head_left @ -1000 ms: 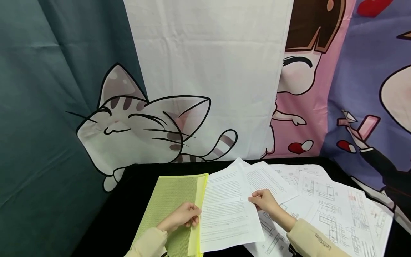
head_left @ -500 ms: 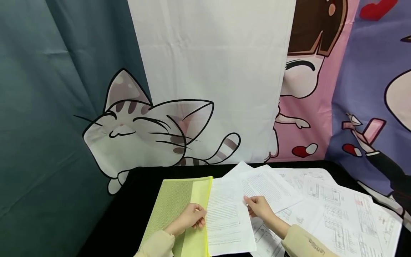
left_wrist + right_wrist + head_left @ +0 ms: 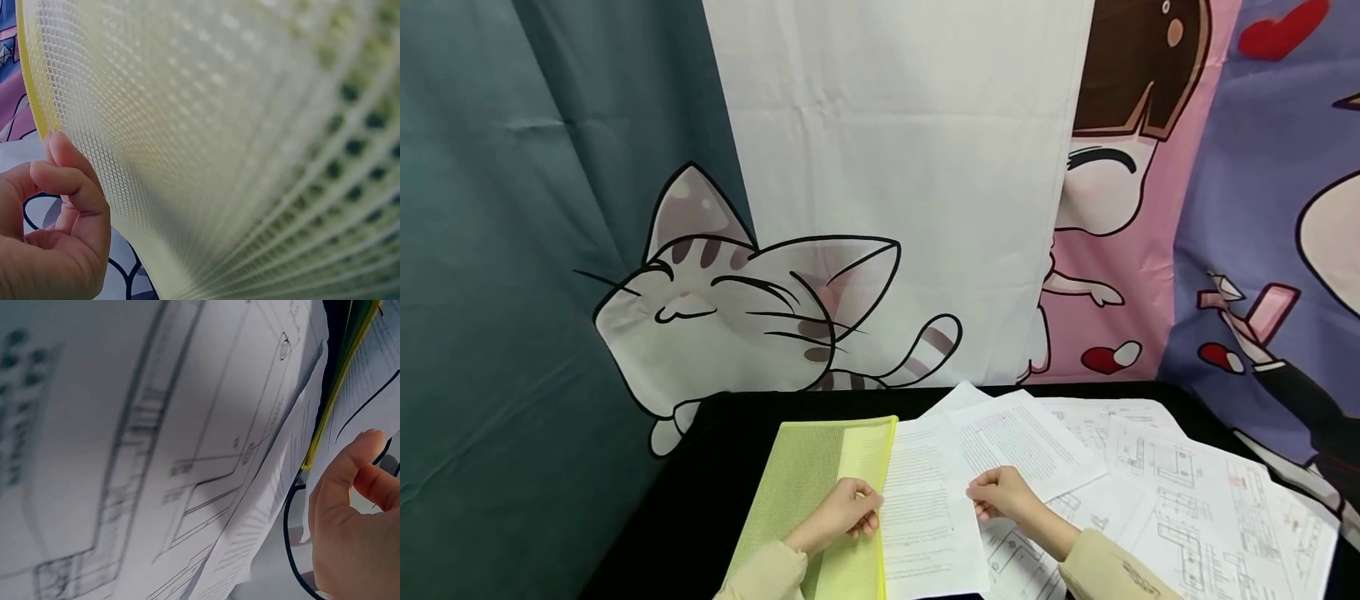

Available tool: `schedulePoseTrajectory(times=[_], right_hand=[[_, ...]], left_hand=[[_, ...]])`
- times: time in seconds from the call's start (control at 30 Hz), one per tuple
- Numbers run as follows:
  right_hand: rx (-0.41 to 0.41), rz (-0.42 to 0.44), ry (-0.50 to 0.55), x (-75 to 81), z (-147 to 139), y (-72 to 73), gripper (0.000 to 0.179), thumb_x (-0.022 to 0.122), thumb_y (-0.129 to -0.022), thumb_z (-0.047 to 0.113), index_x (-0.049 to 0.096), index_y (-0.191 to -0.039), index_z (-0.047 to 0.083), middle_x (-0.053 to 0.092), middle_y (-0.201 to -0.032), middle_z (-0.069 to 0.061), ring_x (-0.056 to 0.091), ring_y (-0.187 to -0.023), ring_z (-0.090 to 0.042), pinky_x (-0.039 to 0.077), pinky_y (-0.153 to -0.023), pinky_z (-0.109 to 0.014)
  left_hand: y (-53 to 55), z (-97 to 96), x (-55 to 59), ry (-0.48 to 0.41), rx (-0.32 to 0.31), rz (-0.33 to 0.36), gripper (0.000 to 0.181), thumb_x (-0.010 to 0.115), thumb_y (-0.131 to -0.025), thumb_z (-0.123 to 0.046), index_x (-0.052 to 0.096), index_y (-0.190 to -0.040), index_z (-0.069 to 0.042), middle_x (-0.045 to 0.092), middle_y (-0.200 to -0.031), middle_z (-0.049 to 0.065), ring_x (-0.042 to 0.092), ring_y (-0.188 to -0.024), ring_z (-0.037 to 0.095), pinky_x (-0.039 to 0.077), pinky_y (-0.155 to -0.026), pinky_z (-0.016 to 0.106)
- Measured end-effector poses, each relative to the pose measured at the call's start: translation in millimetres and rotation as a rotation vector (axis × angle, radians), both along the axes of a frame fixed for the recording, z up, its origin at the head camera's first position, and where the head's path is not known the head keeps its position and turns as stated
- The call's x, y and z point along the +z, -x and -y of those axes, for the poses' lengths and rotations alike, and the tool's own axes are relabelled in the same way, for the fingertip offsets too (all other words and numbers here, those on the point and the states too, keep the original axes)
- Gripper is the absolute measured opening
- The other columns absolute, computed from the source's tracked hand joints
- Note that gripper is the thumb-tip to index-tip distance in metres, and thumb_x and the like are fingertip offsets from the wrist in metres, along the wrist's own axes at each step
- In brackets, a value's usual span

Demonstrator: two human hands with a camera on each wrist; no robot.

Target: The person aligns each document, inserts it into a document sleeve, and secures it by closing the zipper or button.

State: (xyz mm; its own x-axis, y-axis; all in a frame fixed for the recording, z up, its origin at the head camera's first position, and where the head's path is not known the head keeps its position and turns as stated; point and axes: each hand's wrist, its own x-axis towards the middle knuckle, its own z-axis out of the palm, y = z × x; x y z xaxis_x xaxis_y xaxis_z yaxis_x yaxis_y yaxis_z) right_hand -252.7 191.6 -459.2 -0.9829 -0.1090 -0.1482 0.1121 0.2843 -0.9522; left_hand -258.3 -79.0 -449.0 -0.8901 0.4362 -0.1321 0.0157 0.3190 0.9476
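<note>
Left hand's grip [image 3: 846, 508]: thumb and fingers pinch the right-hand edge of the folder.
Right hand's grip [image 3: 1003, 493]: thumb and fingertips pinch the right-hand edge of the held sheet.
Folder [image 3: 790, 475]: yellow mesh with a brighter yellow border, left of the table's middle, its far end just short of the table's far edge. A paler band shows through the mesh along its right side.
Held sheet [image 3: 925, 525]: white, covered in lines of print, between both hands, its left side meeting the folder's border.
Second printed sheet [image 3: 1026, 442]: aslant beyond the right hand, near the table's far edge.
Drawing sheets [image 3: 1195, 500]: overlapping, spread toward the table's right edge, marked with technical outlines.
Table [image 3: 662, 533]: black-topped; its near edge is out of view.
Backdrop [image 3: 887, 125]: cloth behind the far edge, printed with a smiling cat and cartoon figures.
Sleeves [image 3: 767, 571]: cream, on both arms.
</note>
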Motion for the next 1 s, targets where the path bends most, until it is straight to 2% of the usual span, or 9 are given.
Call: schedulePoseTrajectory(times=[0.17,0.33,0.57,0.67,0.77,1.0], right_hand=[[-0.035,0.009,-0.013,1.6,7,2.8,0.012,0.059,-0.084,-0.001,0.061,-0.087,-0.012,0.057,-0.060,-0.001,0.055,-0.050,-0.007,0.051,-0.050,-0.017],[-0.025,0.005,0.014,-1.1,17,5.2,0.012,0.059,-0.083,-0.003,0.060,-0.086,-0.014,0.057,-0.058,-0.001,0.055,-0.049,-0.006,0.051,-0.049,-0.016],[-0.047,0.028,0.052,-3.2,43,11.5,0.009,0.060,-0.082,-0.004,0.061,-0.084,-0.013,0.056,-0.056,0.000,0.054,-0.048,-0.005,0.050,-0.049,-0.015],[-0.025,0.054,0.082,-4.2,53,11.2,0.010,0.060,-0.083,-0.005,0.061,-0.085,-0.014,0.056,-0.056,0.001,0.054,-0.049,-0.005,0.050,-0.049,-0.015],[0.038,0.051,0.108,-2.9,64,10.2,0.011,0.059,-0.083,-0.004,0.061,-0.087,-0.015,0.057,-0.056,0.002,0.056,-0.049,-0.004,0.052,-0.051,-0.015],[0.112,-0.012,0.129,5.1,93,14.6,0.008,0.057,-0.083,-0.007,0.062,-0.082,-0.013,0.055,-0.051,0.004,0.052,-0.043,0.000,0.048,-0.045,-0.013]], left_hand=[[-0.2,-4.6,4.8,0.023,0.015,-0.006,0.019,0.053,-0.092,-0.010,0.057,-0.094,0.008,0.055,-0.058,-0.005,0.049,-0.048,0.002,0.037,-0.044,0.010],[-0.8,-7.3,6.9,0.028,0.015,-0.012,0.018,0.053,-0.092,-0.008,0.057,-0.094,0.009,0.056,-0.057,-0.005,0.050,-0.048,0.001,0.037,-0.043,0.009],[0.0,-8.4,10.3,0.025,0.012,-0.034,0.017,0.052,-0.093,-0.008,0.056,-0.093,0.009,0.055,-0.057,-0.005,0.049,-0.047,0.002,0.038,-0.042,0.009],[-2.2,-11.6,11.4,0.015,0.010,-0.046,0.015,0.053,-0.092,-0.007,0.056,-0.092,0.008,0.054,-0.057,-0.005,0.048,-0.046,0.002,0.037,-0.041,0.010],[-5.2,-14.9,13.6,0.011,0.012,-0.062,0.014,0.053,-0.092,-0.007,0.056,-0.089,0.006,0.054,-0.056,-0.004,0.048,-0.045,0.002,0.038,-0.040,0.010],[-7.3,-18.8,16.5,-0.011,0.017,-0.073,0.011,0.052,-0.091,-0.004,0.056,-0.086,0.004,0.052,-0.055,-0.005,0.047,-0.044,0.002,0.039,-0.040,0.010]])
